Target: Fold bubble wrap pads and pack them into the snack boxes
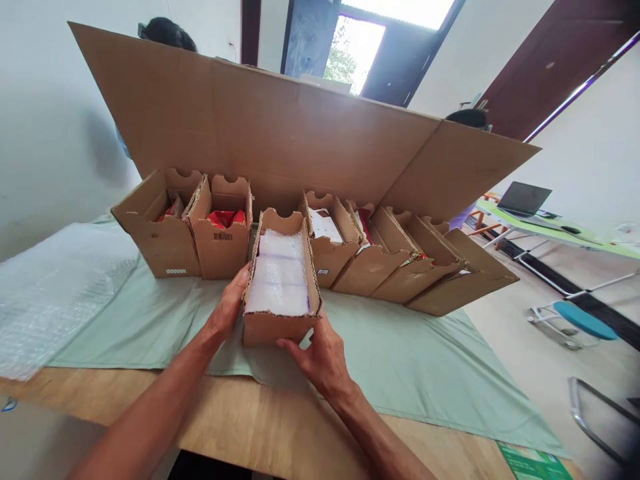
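A small open cardboard box stands on the green cloth in front of me. Bubble wrap fills its top. My left hand presses against the box's left wall, fingers curled round the near corner. My right hand grips the box at its near right corner, thumb along the front bottom edge. Behind it runs a row of similar open boxes: two upright on the left with red items inside, and several leaning ones on the right.
A large cardboard sheet stands upright behind the row, with two people's heads showing above it. A bubble wrap sheet lies at the left. The wooden table edge is near me. A desk with a laptop and stools stand at the right.
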A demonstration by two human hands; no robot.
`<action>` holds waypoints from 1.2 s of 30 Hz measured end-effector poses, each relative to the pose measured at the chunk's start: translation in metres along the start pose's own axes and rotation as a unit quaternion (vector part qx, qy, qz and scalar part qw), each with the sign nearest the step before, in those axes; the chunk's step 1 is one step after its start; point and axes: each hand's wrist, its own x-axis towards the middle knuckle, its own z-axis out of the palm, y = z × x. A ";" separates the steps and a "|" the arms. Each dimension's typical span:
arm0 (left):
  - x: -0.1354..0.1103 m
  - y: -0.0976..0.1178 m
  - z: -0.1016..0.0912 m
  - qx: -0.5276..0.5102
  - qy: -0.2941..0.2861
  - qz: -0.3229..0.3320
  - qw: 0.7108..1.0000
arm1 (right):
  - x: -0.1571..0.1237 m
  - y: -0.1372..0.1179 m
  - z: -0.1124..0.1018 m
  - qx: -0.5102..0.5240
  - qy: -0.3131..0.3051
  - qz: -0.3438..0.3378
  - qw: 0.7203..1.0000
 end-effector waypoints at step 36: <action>0.029 -0.011 0.024 0.561 0.023 -0.017 0.827 | 0.072 0.078 0.035 0.083 0.021 0.112 0.990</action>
